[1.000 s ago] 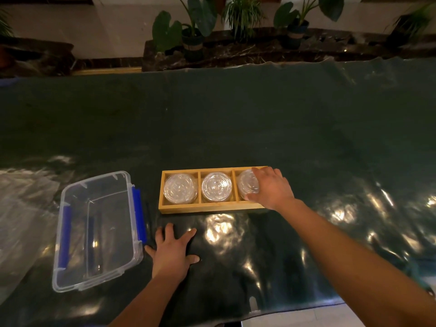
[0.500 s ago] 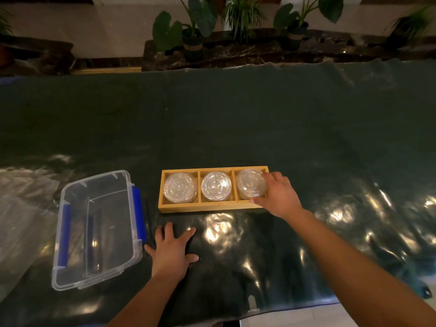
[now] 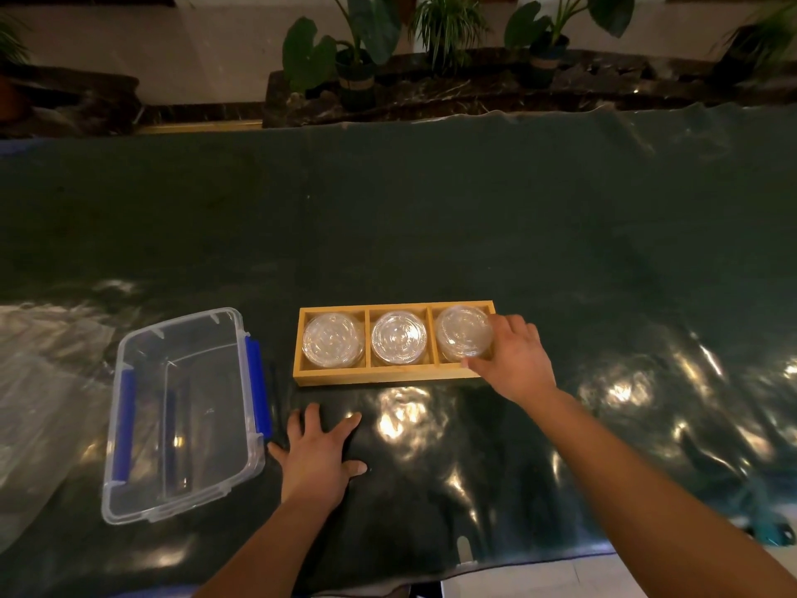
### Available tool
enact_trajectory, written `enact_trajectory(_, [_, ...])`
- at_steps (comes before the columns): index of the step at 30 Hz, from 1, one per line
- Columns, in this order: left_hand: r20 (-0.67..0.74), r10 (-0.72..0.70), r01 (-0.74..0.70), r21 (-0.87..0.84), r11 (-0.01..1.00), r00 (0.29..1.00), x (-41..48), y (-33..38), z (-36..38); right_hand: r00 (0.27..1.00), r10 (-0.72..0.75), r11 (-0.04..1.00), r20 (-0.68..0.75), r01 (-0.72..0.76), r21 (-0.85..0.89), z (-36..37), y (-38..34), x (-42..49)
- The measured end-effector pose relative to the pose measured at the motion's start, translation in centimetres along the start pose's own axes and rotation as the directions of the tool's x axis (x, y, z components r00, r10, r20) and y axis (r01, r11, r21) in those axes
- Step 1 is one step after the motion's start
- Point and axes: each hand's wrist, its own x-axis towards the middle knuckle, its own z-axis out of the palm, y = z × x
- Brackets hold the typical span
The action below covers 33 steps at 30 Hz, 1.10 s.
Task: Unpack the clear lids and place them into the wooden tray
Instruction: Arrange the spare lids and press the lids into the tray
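Observation:
A wooden tray [image 3: 384, 375] with three compartments lies on the dark table. A stack of clear lids sits in the left compartment [image 3: 333, 345], another in the middle [image 3: 399, 338]. The right stack [image 3: 462, 332] stands slightly tilted in the right compartment. My right hand [image 3: 515, 360] is at the tray's right end, its thumb at the stack's front edge and its fingers curled round the right side. My left hand [image 3: 319, 457] lies flat on the table in front of the tray, fingers spread, holding nothing.
An empty clear plastic box with blue latches [image 3: 183, 414] stands left of the tray. Crumpled clear plastic wrap [image 3: 39, 399] lies at the far left. The table's near edge [image 3: 517, 567] is close below. Potted plants [image 3: 358, 71] stand behind the table.
My right hand has slid from on top of the right lid stack to its right side, uncovering the lids. My left hand has stayed flat on the table.

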Motion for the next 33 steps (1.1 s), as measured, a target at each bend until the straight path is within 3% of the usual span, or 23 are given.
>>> enact_trajectory(3, [0.001, 0.001, -0.001, 0.006, 1.0, 1.0, 0.0, 0.0, 0.0, 0.984, -0.167, 0.984, -0.058, 0.162, -0.078, 0.3, -0.5, -0.2])
enact_trajectory(6, [0.002, 0.002, -0.002, 0.007, 1.0, 1.0, -0.1, 0.0, -0.1, 0.964, -0.264, 0.954, 0.026, 0.265, -0.14, 0.6, -1.4, -0.1])
enact_trajectory(10, [0.001, 0.002, -0.002, 0.004, 1.0, 1.0, -0.1, 0.0, 0.0, 0.957, -0.28, 0.94, 0.073, 0.289, -0.183, 0.6, -1.4, 0.0])
enact_trajectory(18, [-0.009, -0.008, 0.008, 0.002, 1.0, 1.0, 0.1, -0.1, 0.3, 0.955, -0.295, 0.943, 0.02, 0.294, -0.157, 0.3, -1.7, 0.2])
enact_trajectory(24, [-0.009, -0.009, 0.009, -0.004, 1.0, 1.0, 0.1, -0.1, 0.3, 0.938, -0.325, 0.909, 0.123, 0.346, -0.233, 1.0, -2.0, 0.6])
enact_trajectory(33, [-0.003, -0.008, 0.008, -0.006, 1.0, 1.0, 0.2, -0.1, 0.3, 0.942, -0.315, 0.925, 0.114, 0.332, -0.187, 0.7, -1.2, 0.4])
